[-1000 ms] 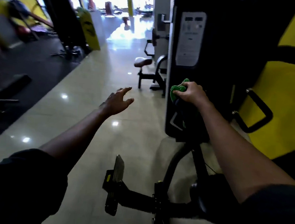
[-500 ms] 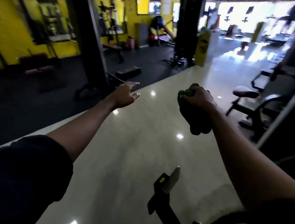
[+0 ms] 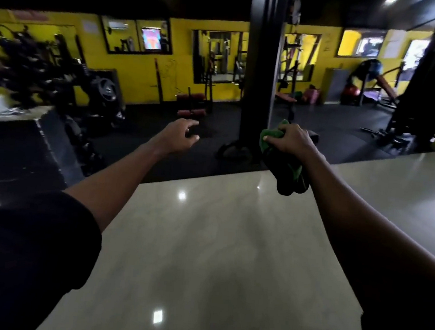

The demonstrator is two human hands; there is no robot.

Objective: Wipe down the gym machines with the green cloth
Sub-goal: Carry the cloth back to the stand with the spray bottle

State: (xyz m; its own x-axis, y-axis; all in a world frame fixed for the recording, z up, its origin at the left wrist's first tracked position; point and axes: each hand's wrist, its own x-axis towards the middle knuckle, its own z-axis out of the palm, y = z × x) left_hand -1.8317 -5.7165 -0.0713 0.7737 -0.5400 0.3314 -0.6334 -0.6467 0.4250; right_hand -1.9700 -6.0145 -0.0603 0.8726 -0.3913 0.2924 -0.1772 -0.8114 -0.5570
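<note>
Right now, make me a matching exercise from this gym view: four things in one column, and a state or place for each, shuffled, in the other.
Column one
1. green cloth
2. left hand
3. black pillar
4. pale floor

Column two
A. upright, beyond both hands
B. glossy, reflecting lights
C. bunched in the right hand
D. relaxed, holding nothing

Pairs: 1-C, 2-D, 3-A, 4-B

Green cloth (image 3: 286,170) now off the machine, in mid-air before the black pillar (image 3: 261,77); yellow wall (image 3: 140,75) ahead
</note>
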